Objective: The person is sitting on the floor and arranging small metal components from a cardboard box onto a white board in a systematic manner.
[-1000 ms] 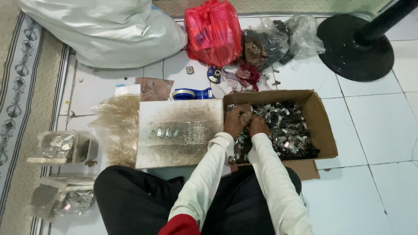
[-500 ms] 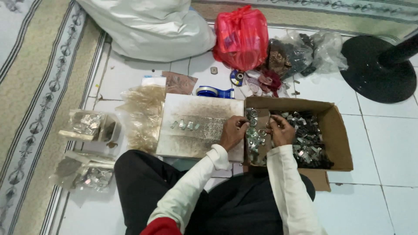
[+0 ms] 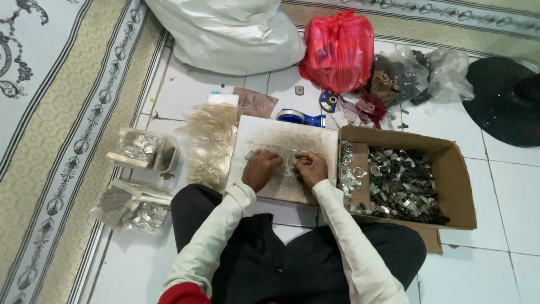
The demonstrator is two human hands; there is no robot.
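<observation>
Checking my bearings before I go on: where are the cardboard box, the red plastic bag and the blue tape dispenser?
cardboard box [image 3: 457, 186]: head view, bare inner right wall.
red plastic bag [image 3: 337, 53]: head view, middle of its bulging side.
blue tape dispenser [image 3: 300, 117]: head view, its blue body.

White tiled floor [image 3: 506, 197] beside a patterned beige carpet [image 3: 62, 129], evenly lit.

**White tiled floor and what lies on it**

A white tiled floor [image 3: 478, 264] carries a flat white board [image 3: 281, 141] at centre, an open cardboard box [image 3: 455, 180] of small metal pieces beside it, a white sack [image 3: 230, 34] and red bag [image 3: 337, 50] toward the far edge, and clear packets [image 3: 138, 149] along the patterned carpet [image 3: 62, 112].
</observation>
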